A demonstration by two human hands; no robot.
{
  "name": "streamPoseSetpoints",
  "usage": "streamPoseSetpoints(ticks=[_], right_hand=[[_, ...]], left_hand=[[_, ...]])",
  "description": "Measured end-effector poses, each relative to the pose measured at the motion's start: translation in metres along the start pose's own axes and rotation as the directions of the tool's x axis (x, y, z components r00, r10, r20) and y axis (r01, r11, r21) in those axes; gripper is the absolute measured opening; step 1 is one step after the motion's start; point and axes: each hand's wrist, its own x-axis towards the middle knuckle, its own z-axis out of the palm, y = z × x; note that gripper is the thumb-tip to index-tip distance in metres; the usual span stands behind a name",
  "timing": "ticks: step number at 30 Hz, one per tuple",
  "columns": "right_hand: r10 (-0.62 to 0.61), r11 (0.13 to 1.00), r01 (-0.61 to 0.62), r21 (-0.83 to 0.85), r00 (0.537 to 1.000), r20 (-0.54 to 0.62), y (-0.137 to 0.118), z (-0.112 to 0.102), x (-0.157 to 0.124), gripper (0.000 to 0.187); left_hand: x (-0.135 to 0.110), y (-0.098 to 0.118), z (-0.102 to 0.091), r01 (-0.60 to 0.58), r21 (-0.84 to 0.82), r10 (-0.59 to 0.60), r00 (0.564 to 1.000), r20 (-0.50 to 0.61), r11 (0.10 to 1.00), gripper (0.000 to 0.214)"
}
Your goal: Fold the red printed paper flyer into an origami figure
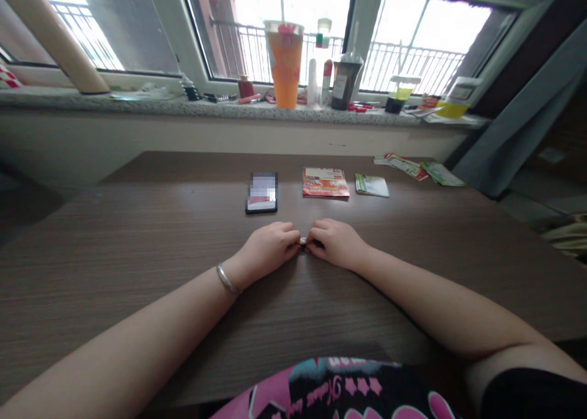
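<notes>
Both my hands rest on a dark wooden table [137, 241], knuckles up and fingers curled. My left hand [270, 245], with a silver bangle on the wrist, and my right hand [334, 241] meet at the fingertips. Together they pinch a tiny pale object [303, 241] too small to name. Just beyond the hands lie a black phone [262, 192], a red packet [324, 182] and a small green and white card [372, 185].
More leaflets [408, 165] lie at the table's far right. The stone windowsill [137, 106] holds a tall orange drink cup [285, 64], a dark drink cup [345, 82], small bottles and clutter. A grey curtain [523, 125] hangs at right.
</notes>
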Motion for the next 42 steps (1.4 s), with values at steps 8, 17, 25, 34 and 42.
streamPoseSetpoints(ticks=[8,17,25,34,42], right_hand=[[-0.053,0.998,0.055,0.042,0.997,-0.047,0.007,0.009,0.003,0.015],[0.081,0.983,-0.074,0.167,0.996,-0.034,0.015,0.008,0.003,0.008],[0.141,0.969,-0.135,0.205,0.990,-0.012,0.018,0.009,0.003,0.006],[0.162,0.967,-0.159,0.198,0.987,0.001,0.028,0.009,-0.001,0.003],[0.124,0.968,-0.119,0.220,0.992,-0.007,0.033,0.006,-0.004,0.007]], left_hand=[[-0.002,0.001,0.005,0.045,-0.032,-0.044,0.999,0.012,0.998,0.014],[-0.001,0.000,0.000,0.089,0.036,-0.089,0.996,0.000,0.995,0.019],[-0.001,-0.006,0.003,0.143,-0.045,-0.143,0.990,-0.001,0.989,0.015],[-0.002,-0.006,0.001,0.169,-0.026,-0.169,0.986,0.010,0.985,0.017],[-0.003,-0.009,0.004,0.187,-0.081,-0.186,0.982,0.012,0.979,0.017]])
